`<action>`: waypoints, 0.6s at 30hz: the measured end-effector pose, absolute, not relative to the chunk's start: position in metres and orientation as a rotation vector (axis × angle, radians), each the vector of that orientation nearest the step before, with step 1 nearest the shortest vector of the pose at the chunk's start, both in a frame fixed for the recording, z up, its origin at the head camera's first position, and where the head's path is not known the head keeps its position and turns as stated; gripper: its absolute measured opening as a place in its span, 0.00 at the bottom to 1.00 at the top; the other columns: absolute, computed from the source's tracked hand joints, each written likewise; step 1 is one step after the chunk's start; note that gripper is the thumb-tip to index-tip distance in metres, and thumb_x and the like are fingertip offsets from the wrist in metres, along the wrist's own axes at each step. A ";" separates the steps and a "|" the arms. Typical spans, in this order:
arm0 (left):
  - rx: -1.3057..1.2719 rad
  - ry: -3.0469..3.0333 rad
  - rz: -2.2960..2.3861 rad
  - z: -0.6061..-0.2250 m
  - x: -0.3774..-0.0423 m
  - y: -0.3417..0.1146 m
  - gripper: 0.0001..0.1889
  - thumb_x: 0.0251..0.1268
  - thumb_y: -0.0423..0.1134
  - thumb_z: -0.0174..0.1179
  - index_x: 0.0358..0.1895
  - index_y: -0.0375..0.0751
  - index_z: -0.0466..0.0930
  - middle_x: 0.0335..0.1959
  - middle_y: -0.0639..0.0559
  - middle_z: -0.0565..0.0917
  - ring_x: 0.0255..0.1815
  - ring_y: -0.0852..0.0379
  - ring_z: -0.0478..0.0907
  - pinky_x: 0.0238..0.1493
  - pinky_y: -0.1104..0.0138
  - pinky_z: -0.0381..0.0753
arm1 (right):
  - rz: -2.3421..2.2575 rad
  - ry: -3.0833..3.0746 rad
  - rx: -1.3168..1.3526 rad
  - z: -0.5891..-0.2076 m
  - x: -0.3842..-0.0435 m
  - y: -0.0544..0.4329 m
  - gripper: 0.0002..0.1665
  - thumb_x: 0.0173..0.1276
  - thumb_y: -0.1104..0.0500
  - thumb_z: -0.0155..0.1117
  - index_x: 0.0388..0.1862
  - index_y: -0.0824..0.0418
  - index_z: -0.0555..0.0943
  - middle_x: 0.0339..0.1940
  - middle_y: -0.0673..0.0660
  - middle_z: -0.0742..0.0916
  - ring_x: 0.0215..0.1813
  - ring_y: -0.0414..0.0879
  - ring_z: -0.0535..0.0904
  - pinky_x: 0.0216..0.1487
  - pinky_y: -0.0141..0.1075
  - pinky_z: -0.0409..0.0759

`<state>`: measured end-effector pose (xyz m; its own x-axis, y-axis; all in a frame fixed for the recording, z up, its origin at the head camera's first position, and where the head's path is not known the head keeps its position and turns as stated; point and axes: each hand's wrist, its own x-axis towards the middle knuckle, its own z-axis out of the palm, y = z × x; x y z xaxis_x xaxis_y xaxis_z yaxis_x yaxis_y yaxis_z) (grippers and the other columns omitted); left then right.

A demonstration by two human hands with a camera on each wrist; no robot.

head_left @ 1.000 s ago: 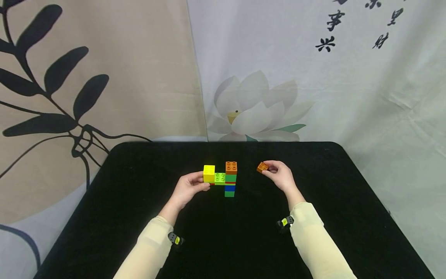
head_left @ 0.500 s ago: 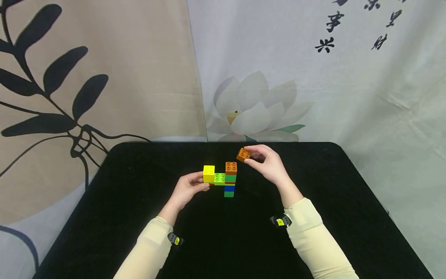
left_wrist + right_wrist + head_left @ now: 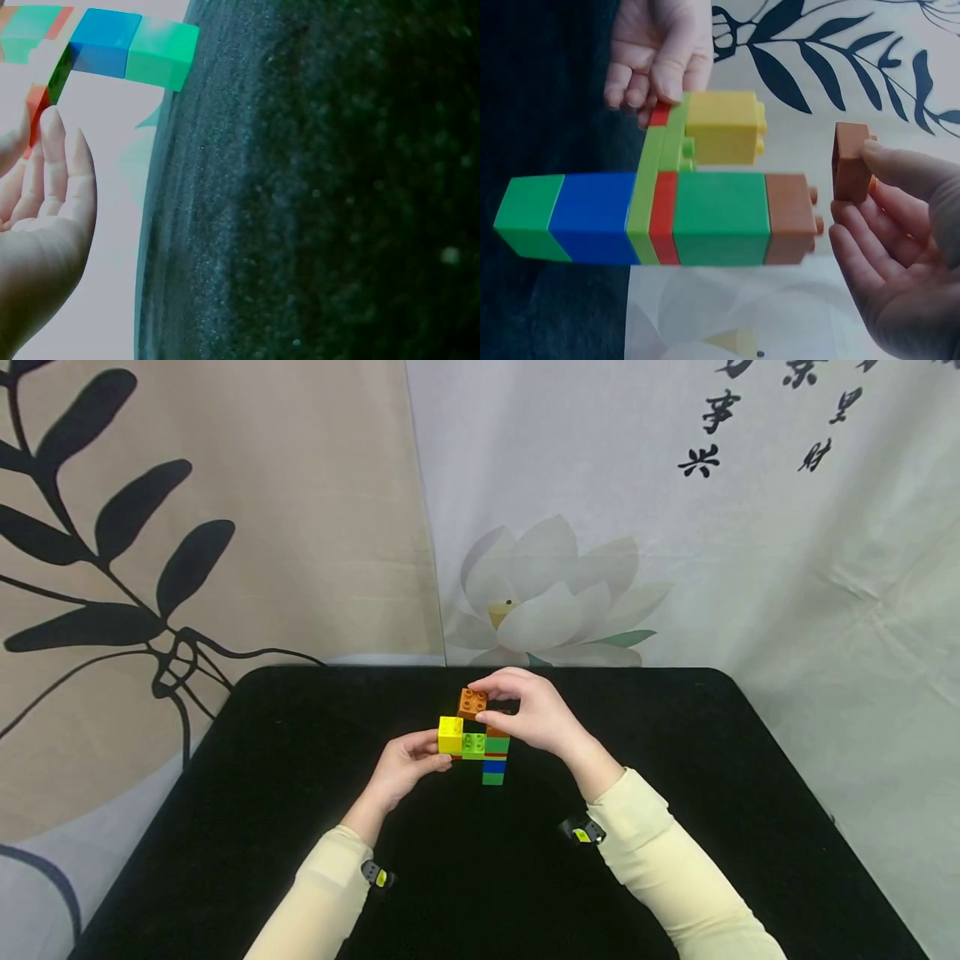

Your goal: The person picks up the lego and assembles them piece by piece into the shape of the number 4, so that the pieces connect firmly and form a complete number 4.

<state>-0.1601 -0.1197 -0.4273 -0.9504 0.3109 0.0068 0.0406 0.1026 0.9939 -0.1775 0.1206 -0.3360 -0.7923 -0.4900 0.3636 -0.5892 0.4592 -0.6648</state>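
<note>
My left hand [image 3: 405, 768] grips the left end of a toy brick structure [image 3: 720, 217], at a red piece under the yellow brick [image 3: 450, 735]. Lime pieces [image 3: 473, 744] link that end to an upright column of green, blue, red and orange-brown bricks. Between the thumb and fingers of my right hand [image 3: 536, 714] is a loose orange brick [image 3: 472, 703], studs up. In the head view it appears just above the yellow and lime bricks; the right wrist view shows a gap between it and the structure. The right hand partly hides the column's top orange brick [image 3: 789, 217].
A black cloth-covered table [image 3: 300, 710] lies beneath both hands. Behind it hangs a printed curtain [image 3: 555, 593] with leaves, a lotus and written characters. Each wrist wears a small camera, such as the black one [image 3: 583, 832] by the right sleeve.
My right hand has carried the orange brick leftward, from right of the structure to above its middle. The left hand and the structure have stayed almost still.
</note>
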 end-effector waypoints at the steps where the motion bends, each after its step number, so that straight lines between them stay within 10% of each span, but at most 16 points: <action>1: 0.357 2.171 1.945 -0.427 -0.160 -0.120 0.20 0.67 0.28 0.62 0.60 0.27 0.76 0.48 0.33 0.84 0.42 0.50 0.85 0.48 0.62 0.84 | 1.250 -2.582 0.974 -0.336 -0.178 0.118 0.21 0.62 0.62 0.74 0.55 0.60 0.84 0.49 0.54 0.84 0.49 0.48 0.81 0.52 0.40 0.83; 18: 0.403 2.128 1.987 -0.430 -0.162 -0.121 0.19 0.67 0.26 0.62 0.60 0.26 0.76 0.48 0.34 0.84 0.42 0.51 0.85 0.48 0.64 0.84 | 0.961 -2.799 1.023 -0.341 -0.188 0.090 0.19 0.64 0.57 0.73 0.54 0.59 0.84 0.49 0.53 0.86 0.47 0.48 0.80 0.51 0.40 0.80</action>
<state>-0.1624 -0.1212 -0.4302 -0.9425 0.3321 0.0383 0.0609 0.0580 0.9965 -0.1876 0.0897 -0.3410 -0.7865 -0.5809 0.2100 -0.5873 0.5981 -0.5452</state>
